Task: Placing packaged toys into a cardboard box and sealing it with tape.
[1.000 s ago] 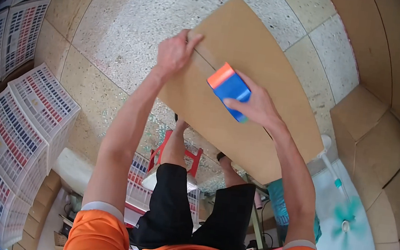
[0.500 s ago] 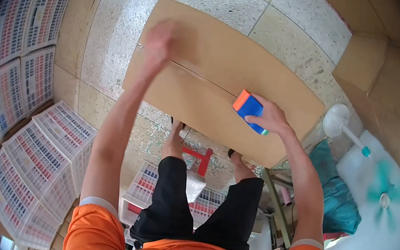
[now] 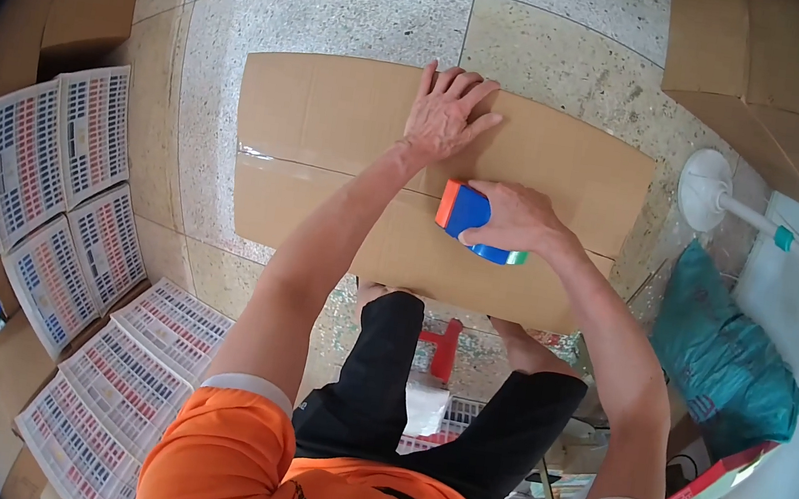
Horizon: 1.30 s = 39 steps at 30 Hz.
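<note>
A closed cardboard box (image 3: 338, 100) lies in front of me, with a seam running along its top between two flaps. At the seam's left end a short shiny strip like clear tape (image 3: 253, 152) catches the light. My left hand (image 3: 444, 119) rests flat on the far flap, fingers spread and pointing away. My right hand (image 3: 520, 217) grips a blue tape dispenser (image 3: 471, 213) with an orange edge and a bit of green at its lower end. The dispenser is over the seam, right of the middle; whether it touches the cardboard cannot be told.
White trays of small red and blue pieces (image 3: 73, 197) are stacked at the left. Large cardboard cartons (image 3: 748, 53) stand at the far right. A white fan with a round base (image 3: 704, 189) and a teal bag (image 3: 724, 353) lie right of the box. Between my legs is a red object (image 3: 445, 348).
My left hand has moved right from the box's left end and now lies flat near the middle of the far flap. My right hand still holds the dispenser near the seam. The view has shifted.
</note>
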### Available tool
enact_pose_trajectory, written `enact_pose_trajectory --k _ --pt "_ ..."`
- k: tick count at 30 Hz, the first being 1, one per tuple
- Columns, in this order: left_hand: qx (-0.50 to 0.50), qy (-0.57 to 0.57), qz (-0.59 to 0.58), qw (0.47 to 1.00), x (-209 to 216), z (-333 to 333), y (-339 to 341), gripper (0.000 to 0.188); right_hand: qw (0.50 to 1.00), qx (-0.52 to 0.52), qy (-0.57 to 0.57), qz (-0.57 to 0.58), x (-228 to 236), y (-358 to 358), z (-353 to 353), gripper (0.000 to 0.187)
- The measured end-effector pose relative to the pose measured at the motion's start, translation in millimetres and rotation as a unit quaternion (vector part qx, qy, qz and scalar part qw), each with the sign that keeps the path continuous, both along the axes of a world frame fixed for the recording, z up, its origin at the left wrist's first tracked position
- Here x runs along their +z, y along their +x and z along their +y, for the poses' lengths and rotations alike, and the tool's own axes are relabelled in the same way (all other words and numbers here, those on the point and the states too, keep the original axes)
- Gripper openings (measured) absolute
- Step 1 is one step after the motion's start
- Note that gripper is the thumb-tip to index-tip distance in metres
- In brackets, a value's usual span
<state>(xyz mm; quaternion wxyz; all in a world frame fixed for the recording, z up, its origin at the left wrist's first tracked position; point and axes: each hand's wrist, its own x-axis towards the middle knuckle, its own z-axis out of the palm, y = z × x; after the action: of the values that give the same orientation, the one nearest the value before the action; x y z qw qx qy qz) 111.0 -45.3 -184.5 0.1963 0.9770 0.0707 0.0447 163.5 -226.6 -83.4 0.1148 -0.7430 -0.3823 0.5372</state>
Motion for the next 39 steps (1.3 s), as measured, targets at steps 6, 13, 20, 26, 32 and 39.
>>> enact_pose_trajectory --k 6,13,20,26,32,39 --pt "0.009 0.032 -0.013 0.999 -0.6 -0.3 -5.0 0.057 0.999 -0.025 0.043 0.003 0.4 11.6 -39.9 0.080" --pt "0.010 0.038 -0.028 0.999 4.6 -12.4 -3.6 0.059 0.998 -0.046 -0.023 -0.045 15.5 60.9 -171.5 0.086" --pt "0.037 -0.043 0.008 0.998 14.1 -176.5 -6.5 0.068 0.998 -0.033 -0.046 -0.032 4.6 72.9 -191.9 0.087" --pt "0.069 -0.006 0.043 0.997 -4.5 -209.7 5.0 0.074 0.998 -0.010 -0.045 -0.039 0.0 85.0 -207.1 0.088" --pt "0.076 0.013 0.048 0.996 -8.2 -211.5 2.6 0.073 0.996 -0.019 -0.085 -0.023 25.5 137.1 -301.2 0.083" --pt "0.073 0.018 0.059 0.995 -9.7 -214.7 3.4 0.073 0.992 -0.025 -0.080 -0.090 -31.4 154.7 -347.4 0.085"
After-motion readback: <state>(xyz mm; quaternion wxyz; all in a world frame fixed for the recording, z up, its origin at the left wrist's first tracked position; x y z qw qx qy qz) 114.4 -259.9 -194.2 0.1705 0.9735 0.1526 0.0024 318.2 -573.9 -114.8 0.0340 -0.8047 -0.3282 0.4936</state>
